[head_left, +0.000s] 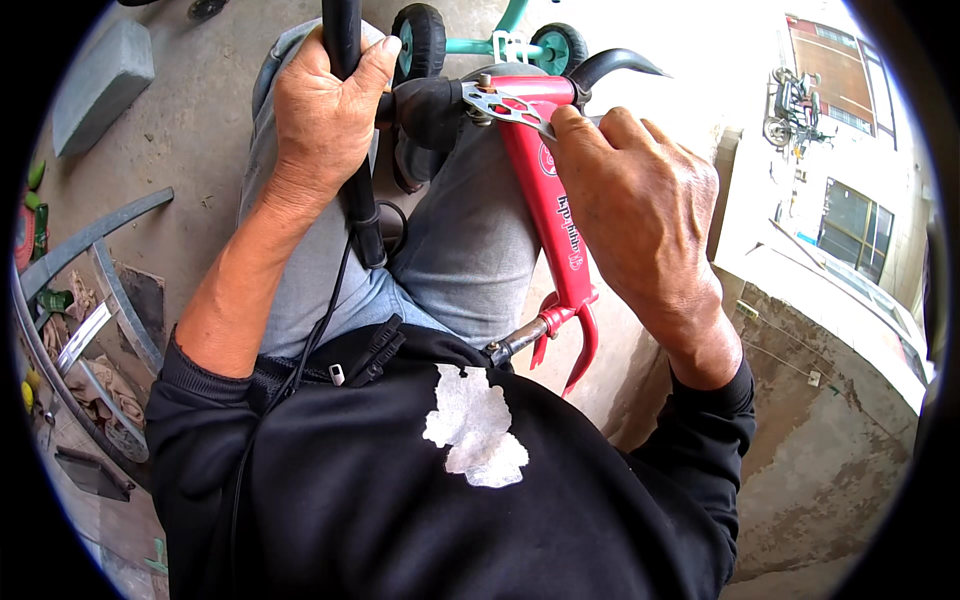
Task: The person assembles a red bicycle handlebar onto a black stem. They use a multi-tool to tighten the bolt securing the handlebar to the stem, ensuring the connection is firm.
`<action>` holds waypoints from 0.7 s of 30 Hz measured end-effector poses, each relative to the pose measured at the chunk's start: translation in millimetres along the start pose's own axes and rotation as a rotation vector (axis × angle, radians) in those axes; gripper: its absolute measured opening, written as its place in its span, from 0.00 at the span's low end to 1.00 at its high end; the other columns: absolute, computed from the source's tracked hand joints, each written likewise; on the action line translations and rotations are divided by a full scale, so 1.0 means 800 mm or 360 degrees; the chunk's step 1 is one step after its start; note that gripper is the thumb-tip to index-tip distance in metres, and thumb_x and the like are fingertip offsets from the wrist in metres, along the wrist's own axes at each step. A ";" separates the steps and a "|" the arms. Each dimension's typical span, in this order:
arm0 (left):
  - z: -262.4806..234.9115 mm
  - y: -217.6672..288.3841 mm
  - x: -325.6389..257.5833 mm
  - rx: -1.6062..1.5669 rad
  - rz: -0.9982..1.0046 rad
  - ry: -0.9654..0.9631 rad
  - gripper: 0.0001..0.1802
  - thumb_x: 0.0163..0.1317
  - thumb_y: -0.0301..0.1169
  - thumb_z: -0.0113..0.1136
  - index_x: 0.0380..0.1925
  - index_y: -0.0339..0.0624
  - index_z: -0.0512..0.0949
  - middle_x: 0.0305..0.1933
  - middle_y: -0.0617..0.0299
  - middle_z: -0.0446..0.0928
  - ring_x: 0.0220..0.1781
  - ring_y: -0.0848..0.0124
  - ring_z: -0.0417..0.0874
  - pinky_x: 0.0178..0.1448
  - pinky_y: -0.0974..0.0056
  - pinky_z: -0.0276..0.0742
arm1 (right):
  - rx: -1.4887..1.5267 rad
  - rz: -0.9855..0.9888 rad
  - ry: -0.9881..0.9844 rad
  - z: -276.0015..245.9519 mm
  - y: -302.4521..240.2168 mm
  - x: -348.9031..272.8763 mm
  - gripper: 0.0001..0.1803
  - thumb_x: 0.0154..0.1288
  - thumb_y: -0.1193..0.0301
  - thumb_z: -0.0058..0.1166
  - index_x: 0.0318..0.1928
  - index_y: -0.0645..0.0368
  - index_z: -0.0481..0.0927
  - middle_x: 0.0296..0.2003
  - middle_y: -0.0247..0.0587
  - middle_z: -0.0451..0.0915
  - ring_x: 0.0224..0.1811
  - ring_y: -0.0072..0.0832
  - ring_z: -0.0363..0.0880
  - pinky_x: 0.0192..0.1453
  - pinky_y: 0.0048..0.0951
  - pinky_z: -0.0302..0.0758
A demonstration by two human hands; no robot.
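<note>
Right grip [640,205] pinches a silver wrench [508,107], long axis pointing forward-left; left grip [325,120] clasps a black bar [362,205].

Bare left hand [325,125], bare right hand [635,190]: both gripping.
Left thumb extended forward; right knuckles up, fingers curled.

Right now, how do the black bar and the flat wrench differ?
The black bar is dark and rounded; the wrench is silvery, flat and has cut-out holes. The black bar runs nearly upright in view, gripped by the left hand; the wrench slants, held by the right hand. Both are held.
</note>
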State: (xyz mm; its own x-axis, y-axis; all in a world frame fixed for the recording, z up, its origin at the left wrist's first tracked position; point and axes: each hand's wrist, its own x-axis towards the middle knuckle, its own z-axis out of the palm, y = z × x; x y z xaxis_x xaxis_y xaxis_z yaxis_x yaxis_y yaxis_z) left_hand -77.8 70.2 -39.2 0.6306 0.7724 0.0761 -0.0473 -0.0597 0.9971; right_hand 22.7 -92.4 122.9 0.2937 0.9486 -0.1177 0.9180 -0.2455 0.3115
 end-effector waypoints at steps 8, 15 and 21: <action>0.001 0.001 0.000 -0.0008 0.0010 0.0001 0.13 0.65 0.37 0.66 0.30 0.41 0.75 0.25 0.69 0.74 0.28 0.80 0.75 0.36 0.71 0.74 | -0.0007 -0.0015 -0.0037 -0.009 -0.003 0.006 0.05 0.57 0.76 0.59 0.33 0.64 0.78 0.27 0.48 0.79 0.33 0.41 0.84 0.32 0.38 0.79; 0.001 0.002 0.001 -0.0014 0.0016 0.0008 0.13 0.65 0.37 0.67 0.30 0.40 0.75 0.25 0.69 0.74 0.28 0.79 0.76 0.36 0.72 0.74 | -0.0187 -0.0054 -0.0053 -0.014 -0.007 0.016 0.05 0.57 0.73 0.60 0.33 0.55 0.78 0.23 0.37 0.75 0.29 0.35 0.81 0.26 0.35 0.74; -0.001 -0.001 0.002 -0.0011 0.0016 -0.0001 0.13 0.65 0.37 0.66 0.31 0.40 0.76 0.26 0.69 0.75 0.28 0.80 0.76 0.36 0.72 0.74 | -0.0174 -0.0039 -0.0064 -0.015 -0.011 0.013 0.05 0.56 0.74 0.60 0.33 0.55 0.78 0.23 0.37 0.74 0.29 0.35 0.81 0.27 0.35 0.74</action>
State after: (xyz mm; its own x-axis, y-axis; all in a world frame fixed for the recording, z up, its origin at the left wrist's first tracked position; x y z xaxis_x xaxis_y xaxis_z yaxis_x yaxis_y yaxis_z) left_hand -77.5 71.9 -40.0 0.6307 0.7712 0.0862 -0.0588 -0.0633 0.9963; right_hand 14.4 -77.6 130.0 0.2842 0.9447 -0.1637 0.8911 -0.1972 0.4088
